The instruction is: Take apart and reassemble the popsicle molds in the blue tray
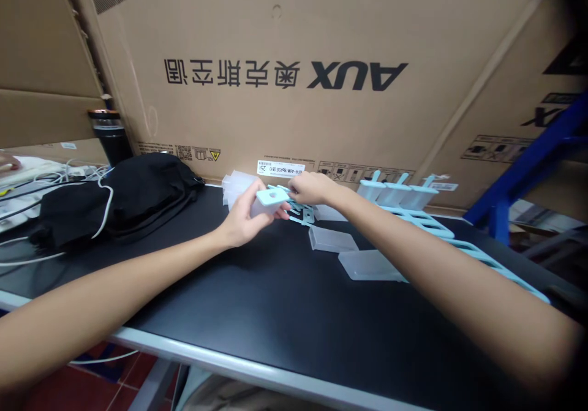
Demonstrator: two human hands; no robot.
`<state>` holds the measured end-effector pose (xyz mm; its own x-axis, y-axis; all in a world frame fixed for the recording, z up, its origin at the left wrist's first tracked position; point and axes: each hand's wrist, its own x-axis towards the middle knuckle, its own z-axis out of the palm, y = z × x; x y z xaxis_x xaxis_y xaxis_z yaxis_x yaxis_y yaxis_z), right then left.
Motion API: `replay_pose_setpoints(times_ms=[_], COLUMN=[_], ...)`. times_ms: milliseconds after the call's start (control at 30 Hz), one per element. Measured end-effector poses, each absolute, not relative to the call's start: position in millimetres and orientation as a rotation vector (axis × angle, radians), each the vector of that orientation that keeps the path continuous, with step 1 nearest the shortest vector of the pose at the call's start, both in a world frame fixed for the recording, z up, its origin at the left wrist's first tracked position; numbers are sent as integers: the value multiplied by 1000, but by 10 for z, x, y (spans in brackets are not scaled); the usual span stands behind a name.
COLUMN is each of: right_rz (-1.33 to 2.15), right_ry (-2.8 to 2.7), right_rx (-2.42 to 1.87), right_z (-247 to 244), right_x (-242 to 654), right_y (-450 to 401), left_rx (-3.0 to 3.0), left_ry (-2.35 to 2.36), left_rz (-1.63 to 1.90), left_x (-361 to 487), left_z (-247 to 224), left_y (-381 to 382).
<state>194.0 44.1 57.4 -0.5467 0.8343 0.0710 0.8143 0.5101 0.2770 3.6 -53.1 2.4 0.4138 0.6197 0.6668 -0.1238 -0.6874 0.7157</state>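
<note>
My left hand (243, 218) is closed around a translucent ice pop mould (271, 206) with a light blue, holed top facing up. Just right of it, my right hand (309, 188) is closed with bent fingers over a small pile of light blue ice pop sticks (298, 210); what its fingertips hold is hidden. Behind my left hand stand several translucent moulds (239, 183). Two more empty-looking moulds, a short one (331, 239) and a longer one (370, 265), lie on the black tabletop below my right forearm.
A light blue mould rack (425, 222) carries three capped moulds (397, 195) at the right; another light blue frame (500, 267) lies beside it. On the left are a black bag (114, 196), cables and a dark bottle (110, 136). A large cardboard box (257, 123) walls the back.
</note>
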Motion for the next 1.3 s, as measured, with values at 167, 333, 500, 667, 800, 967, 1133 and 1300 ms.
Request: replay_pose_setpoints(times_ms=[167,333,500,667,800,967,1133,1300], right_rz=[391,18,57,-3,-247,-682,-810,-898], right_ry=[2692,2677,2587,2734,3062,3399,3260,3217], right_rx=[1498,1156,1173,1109,1004,992,900,893], right_z=[694,676,601,654,941,1451,1581,1500], right_x=[2045,2027,1931,1970,2099,2188,2178,2169], right_y=[411,243,122,204,166,-169,-395,-398], left_rx=[1949,2101,2111,1935,1945,2195,2162,2186], left_ry=[465,462,532,447,475,617,652,744], left_rz=[1530,1411,1375,1154,1014,774,733,744], left_x=[3,45,83,36,30,94,111,98], left_z=[4,5,-9,-50,-38,-2,-11,-24], left_y=[-494,-561,-567,-563,-563,-542,-531,-533])
